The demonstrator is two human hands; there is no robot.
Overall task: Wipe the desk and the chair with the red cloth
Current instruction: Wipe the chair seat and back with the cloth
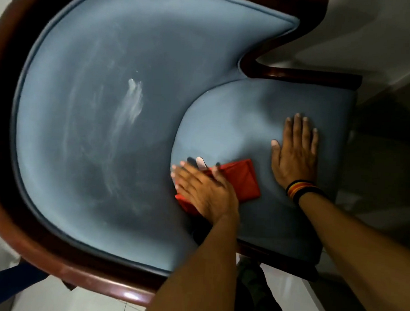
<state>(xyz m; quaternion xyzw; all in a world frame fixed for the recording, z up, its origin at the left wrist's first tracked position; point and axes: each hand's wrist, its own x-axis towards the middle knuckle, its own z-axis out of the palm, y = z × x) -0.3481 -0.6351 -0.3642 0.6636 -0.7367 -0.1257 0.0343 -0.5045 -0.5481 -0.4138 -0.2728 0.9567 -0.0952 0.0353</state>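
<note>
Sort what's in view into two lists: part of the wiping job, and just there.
Part of the job:
red cloth, under the left hand
chair, seat and padded back
right hand, flat on the seat

Just there:
striped wristband
pale floor

A single head-worn camera looks steeply down from close above the chair (101,132), whose blue seat and curved back fill most of the wide-angle frame. Both forearms enter from the lower edge, so the wearer stands over it. The edges bend and blur, probably from lens distortion or motion.
</note>
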